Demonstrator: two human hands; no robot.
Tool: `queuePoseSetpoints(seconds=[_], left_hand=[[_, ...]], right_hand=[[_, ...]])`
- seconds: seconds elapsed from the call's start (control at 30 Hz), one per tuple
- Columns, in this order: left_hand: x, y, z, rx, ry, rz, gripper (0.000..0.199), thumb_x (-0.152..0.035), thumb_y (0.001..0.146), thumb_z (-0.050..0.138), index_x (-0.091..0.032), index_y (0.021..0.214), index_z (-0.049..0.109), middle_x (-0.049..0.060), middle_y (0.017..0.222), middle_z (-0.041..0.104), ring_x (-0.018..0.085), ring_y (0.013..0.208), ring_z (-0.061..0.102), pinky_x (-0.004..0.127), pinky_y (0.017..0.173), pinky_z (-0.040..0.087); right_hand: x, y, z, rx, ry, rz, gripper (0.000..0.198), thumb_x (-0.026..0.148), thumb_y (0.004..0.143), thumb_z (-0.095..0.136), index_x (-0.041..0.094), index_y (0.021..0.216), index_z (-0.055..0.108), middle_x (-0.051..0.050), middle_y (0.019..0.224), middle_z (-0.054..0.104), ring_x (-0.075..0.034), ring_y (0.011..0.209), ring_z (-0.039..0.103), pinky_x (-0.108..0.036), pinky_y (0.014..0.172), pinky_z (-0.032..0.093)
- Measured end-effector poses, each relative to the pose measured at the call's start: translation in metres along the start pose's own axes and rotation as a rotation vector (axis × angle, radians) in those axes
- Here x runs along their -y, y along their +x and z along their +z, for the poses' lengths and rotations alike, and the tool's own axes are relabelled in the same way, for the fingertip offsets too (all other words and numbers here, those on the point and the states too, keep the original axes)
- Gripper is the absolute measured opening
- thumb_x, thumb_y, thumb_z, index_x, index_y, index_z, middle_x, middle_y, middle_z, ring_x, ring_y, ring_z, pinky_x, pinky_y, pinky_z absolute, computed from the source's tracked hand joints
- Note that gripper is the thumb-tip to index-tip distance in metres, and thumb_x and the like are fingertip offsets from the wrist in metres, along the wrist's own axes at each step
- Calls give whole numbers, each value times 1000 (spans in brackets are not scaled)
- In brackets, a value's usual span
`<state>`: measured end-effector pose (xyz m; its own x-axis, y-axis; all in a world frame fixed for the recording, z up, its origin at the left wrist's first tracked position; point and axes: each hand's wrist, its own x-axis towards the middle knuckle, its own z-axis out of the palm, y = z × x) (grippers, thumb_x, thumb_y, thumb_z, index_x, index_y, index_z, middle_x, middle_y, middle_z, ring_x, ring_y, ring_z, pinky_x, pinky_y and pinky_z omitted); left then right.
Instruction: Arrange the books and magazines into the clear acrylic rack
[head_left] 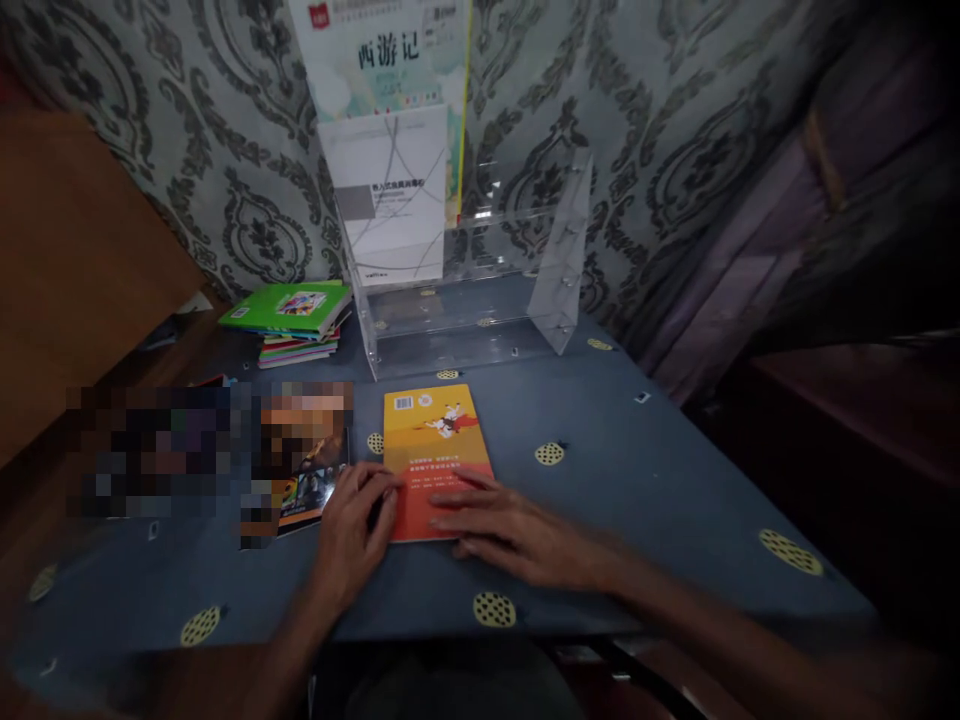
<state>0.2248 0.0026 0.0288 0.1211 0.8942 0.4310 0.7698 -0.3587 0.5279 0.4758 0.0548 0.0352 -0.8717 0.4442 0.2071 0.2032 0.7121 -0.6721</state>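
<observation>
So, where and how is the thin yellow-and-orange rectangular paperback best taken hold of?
Probably by its two long side edges, thumbs on top: the left hand from the left, the right hand from the right. The paperback lies flat on the dark-blue, pineapple-patterned tablecloth, those edges facing sideways, with a hand near each.

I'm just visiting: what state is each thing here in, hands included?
Orange-yellow book: closed, flat, barcode side up.
Left hand: at the book's left edge.
Right hand: resting on the cover, fingers spread.
Clear rack: standing upright.
White book: closed, upright in the rack.
Green book: closed, flat atop a stack.
</observation>
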Motion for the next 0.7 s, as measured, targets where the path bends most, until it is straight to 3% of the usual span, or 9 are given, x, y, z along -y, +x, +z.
queuePoseSetpoints(seconds=[0.23,0.3,0.4,0.5,0.6,0.7], left_hand=[[-12,3,8,-13,166,135,17,-18,95,49,-23,102,64,7,101,66,23,92,60,39,81,52],[-22,7,15,43,193,221,19,-17,95,50,-23,107,63,7,106,65,24,98,58,40,84,53],[-35,15,27,126,203,356,27,-17,94,51,-22,119,60,10,119,62,26,110,55,44,93,53],[-42,20,35,175,215,407,30,-17,94,52,-21,123,58,13,125,60,27,114,54,47,95,52],[-41,21,37,196,211,390,32,-16,94,51,-22,124,58,12,126,59,27,114,54,47,95,52],[-38,21,37,199,182,387,35,-15,93,52,-22,127,58,12,126,59,26,114,54,46,95,51]], right_hand=[[-9,-31,-16,-47,148,144,36,30,100,53,32,135,61,-3,133,68,-21,138,49,-55,121,30],[-11,-31,-18,-62,216,128,34,32,99,54,29,131,64,-3,109,78,-22,133,56,-55,120,30],[-19,-21,-23,-165,365,137,33,40,100,52,23,122,71,0,75,78,-21,101,74,-50,113,42],[-40,1,-31,-378,439,207,40,47,100,48,21,116,72,-5,94,79,-20,92,74,-42,96,55],[-73,34,-38,-527,251,158,38,45,99,48,20,118,70,-9,121,73,-23,118,65,-44,106,47],[-103,68,-41,-481,16,144,35,33,100,44,19,125,65,-11,132,67,-24,131,53,-47,113,38]])
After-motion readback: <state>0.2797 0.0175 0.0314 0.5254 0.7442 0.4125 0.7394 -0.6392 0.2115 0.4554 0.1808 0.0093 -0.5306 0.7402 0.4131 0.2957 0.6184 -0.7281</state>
